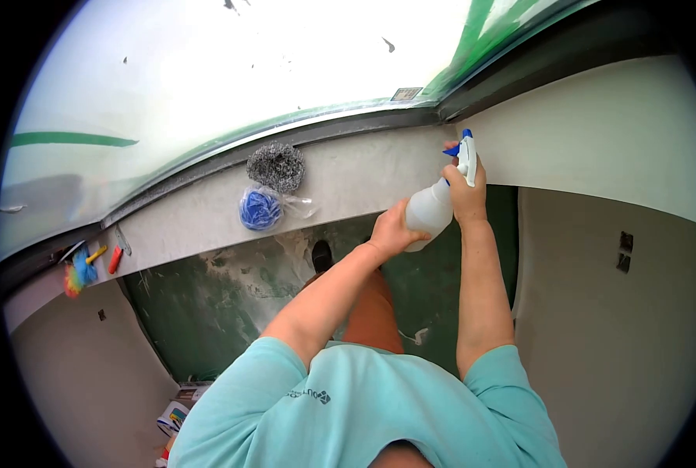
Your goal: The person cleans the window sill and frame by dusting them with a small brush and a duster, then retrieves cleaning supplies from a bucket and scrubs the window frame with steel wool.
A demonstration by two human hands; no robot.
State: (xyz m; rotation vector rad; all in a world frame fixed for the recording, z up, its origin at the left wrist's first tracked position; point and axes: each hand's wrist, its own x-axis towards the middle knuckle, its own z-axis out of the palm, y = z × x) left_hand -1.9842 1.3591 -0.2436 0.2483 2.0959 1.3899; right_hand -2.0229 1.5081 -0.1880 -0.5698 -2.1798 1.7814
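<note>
A translucent white spray bottle [429, 212] with a white and blue trigger head is held tilted in front of me, above the sill's edge. My left hand [395, 230] is wrapped round the lower part of the bottle. Gripping the neck and spray head is my right hand [466, 191], with its fingers partly hidden behind the head. The nozzle points up toward the window corner. On the sill to the left lie a grey scrubbing pad [276, 167] and, just below it, a blue bundle [260, 210] in clear plastic.
A pale sill [355, 168] runs under a window [231, 70] with dark frame and green tape. At its far left sit a rainbow duster [74, 279] and a red-handled tool [115, 259]. Below is a stained green floor [207, 300]; boxes and items lie at lower left.
</note>
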